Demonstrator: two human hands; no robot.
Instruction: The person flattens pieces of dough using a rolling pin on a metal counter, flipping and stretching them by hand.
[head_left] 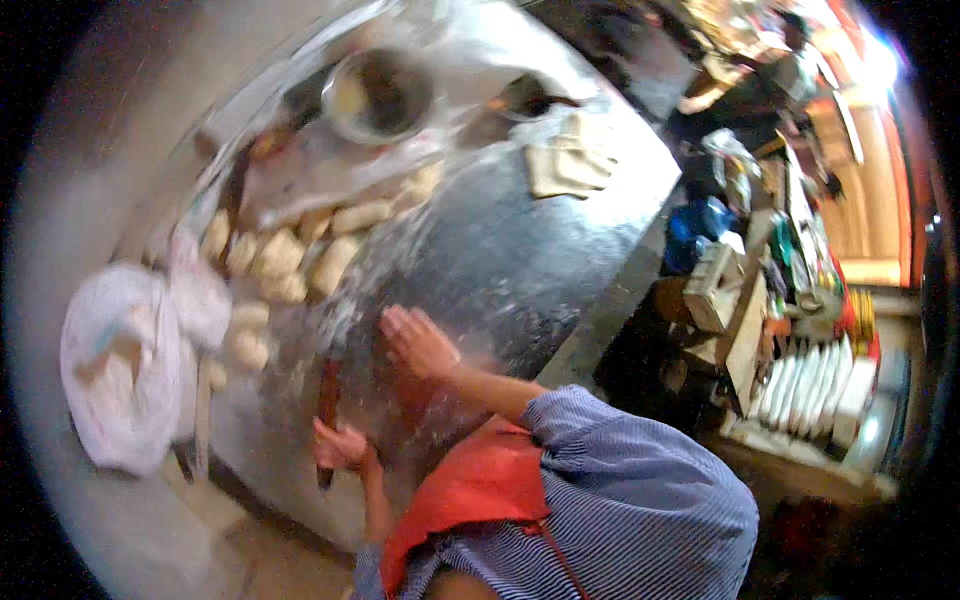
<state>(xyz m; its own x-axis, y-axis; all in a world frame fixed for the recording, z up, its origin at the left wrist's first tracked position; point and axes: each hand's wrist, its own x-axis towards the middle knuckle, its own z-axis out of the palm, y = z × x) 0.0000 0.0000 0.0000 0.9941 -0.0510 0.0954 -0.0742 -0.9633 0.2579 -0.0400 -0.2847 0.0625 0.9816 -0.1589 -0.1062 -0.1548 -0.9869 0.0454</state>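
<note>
My left hand (343, 447) is closed round the near part of a dark reddish-brown rolling pin (329, 395), which lies along the left side of the work table (500, 270). To its right and farther off, my right hand (418, 343) is stretched out over the floury table top, fingers flat and holding nothing. Beyond the rolling pin, several lumps of pale dough (278, 258) lie in a group on the left. Flat folded pieces of dough (572, 163) rest near the far right of the table. Motion blurs both hands somewhat.
A white plastic bag of flour (130, 370) stands at the left edge. A round metal bowl (378, 95) and a dark pan (530, 98) are at the far side. Right of the table are a cluttered wooden bench (740, 360), a blue container (697, 232) and stacked white items (805, 388).
</note>
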